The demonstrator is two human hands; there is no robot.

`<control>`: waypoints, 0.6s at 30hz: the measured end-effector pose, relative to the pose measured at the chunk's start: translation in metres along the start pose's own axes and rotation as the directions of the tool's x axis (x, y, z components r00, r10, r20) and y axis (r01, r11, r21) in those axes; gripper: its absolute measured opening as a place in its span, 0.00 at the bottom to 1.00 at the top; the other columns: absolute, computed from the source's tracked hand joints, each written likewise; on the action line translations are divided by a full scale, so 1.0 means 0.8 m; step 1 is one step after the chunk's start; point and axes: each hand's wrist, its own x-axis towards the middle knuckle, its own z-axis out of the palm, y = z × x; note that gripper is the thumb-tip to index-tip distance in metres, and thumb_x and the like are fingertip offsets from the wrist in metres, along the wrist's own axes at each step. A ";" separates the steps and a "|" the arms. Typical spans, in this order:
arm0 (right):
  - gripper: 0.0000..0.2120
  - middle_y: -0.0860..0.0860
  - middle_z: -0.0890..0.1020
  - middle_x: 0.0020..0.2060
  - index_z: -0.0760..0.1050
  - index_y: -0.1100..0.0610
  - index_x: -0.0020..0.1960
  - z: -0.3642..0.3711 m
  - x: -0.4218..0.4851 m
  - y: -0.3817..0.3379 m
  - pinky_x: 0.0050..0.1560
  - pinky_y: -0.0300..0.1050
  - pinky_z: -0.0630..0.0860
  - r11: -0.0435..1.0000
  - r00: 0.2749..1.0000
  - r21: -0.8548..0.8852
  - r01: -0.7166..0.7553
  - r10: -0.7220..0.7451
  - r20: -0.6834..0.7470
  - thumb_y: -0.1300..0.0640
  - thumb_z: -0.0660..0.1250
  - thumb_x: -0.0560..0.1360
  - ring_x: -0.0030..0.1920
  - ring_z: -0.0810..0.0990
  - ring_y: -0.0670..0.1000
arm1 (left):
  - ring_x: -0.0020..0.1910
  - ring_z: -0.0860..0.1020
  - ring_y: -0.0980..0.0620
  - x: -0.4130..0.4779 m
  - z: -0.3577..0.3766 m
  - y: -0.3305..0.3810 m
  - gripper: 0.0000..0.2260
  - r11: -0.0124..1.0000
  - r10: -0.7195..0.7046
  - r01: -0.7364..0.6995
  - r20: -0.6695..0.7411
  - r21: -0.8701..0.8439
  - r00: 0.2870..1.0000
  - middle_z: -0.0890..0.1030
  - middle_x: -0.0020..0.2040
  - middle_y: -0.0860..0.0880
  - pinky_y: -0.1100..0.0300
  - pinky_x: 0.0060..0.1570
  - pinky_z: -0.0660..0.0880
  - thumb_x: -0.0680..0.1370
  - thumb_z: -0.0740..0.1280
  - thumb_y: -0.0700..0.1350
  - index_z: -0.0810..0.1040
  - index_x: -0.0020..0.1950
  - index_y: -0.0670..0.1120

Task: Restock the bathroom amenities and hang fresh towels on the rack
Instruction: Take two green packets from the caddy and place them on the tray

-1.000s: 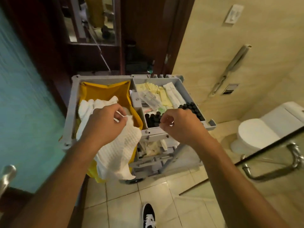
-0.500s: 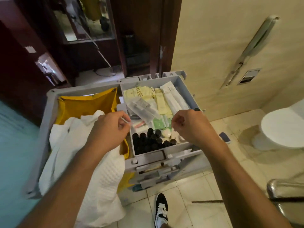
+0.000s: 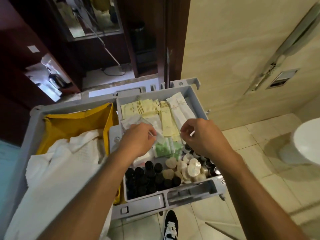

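Over the grey cart (image 3: 35,111), you are holding both hands above the amenity tray (image 3: 152,97).
At left, the white towel (image 3: 69,161) is spilling out of the yellow bag (image 3: 74,123). Your left hand (image 3: 138,142) is pinching a thin white sliver (image 3: 151,134) over the clear packets (image 3: 136,121). Past the cream sachets (image 3: 167,118), your right hand (image 3: 202,137), fingers curled, is pinching a small white scrap (image 3: 191,133).

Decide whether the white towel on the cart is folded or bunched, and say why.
Bunched: the white towel lies in uneven creases, half in the yellow bag, spilling over its near edge.
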 end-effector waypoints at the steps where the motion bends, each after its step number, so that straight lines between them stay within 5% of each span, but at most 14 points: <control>1: 0.06 0.46 0.86 0.45 0.83 0.52 0.52 -0.001 0.002 0.002 0.44 0.42 0.78 1.000 1.000 -0.003 0.000 0.000 0.002 0.53 0.69 0.78 0.43 0.82 0.49 | 0.45 0.79 0.54 0.010 0.007 0.005 0.06 0.999 0.009 -0.010 0.033 0.033 0.999 0.83 0.49 0.51 0.59 0.48 0.77 0.79 0.68 0.46 0.84 0.54 0.51; 5: 0.06 0.46 0.85 0.46 0.83 0.51 0.53 -0.005 0.007 0.010 0.47 0.44 0.79 1.000 1.000 -0.018 -0.013 0.013 0.020 0.52 0.69 0.78 0.45 0.82 0.49 | 0.54 0.79 0.47 0.047 0.038 0.020 0.11 0.982 0.001 -0.030 0.152 0.188 0.988 0.79 0.61 0.46 0.53 0.55 0.77 0.78 0.69 0.48 0.82 0.60 0.55; 9: 0.05 0.44 0.85 0.45 0.82 0.49 0.52 -0.008 0.007 0.021 0.47 0.49 0.82 0.999 1.000 0.010 -0.030 0.030 0.003 0.51 0.70 0.77 0.44 0.83 0.48 | 0.58 0.78 0.45 0.062 0.066 0.028 0.15 0.930 -0.002 -0.091 0.250 0.357 0.968 0.79 0.62 0.47 0.50 0.56 0.76 0.78 0.68 0.46 0.79 0.64 0.57; 18: 0.04 0.42 0.82 0.40 0.82 0.48 0.50 -0.010 0.003 0.037 0.45 0.50 0.82 0.998 0.999 0.046 -0.035 0.035 -0.011 0.50 0.71 0.77 0.42 0.82 0.47 | 0.55 0.79 0.42 0.061 0.095 0.029 0.13 0.884 0.016 -0.094 0.171 0.459 0.985 0.80 0.57 0.45 0.50 0.50 0.72 0.78 0.66 0.43 0.73 0.62 0.50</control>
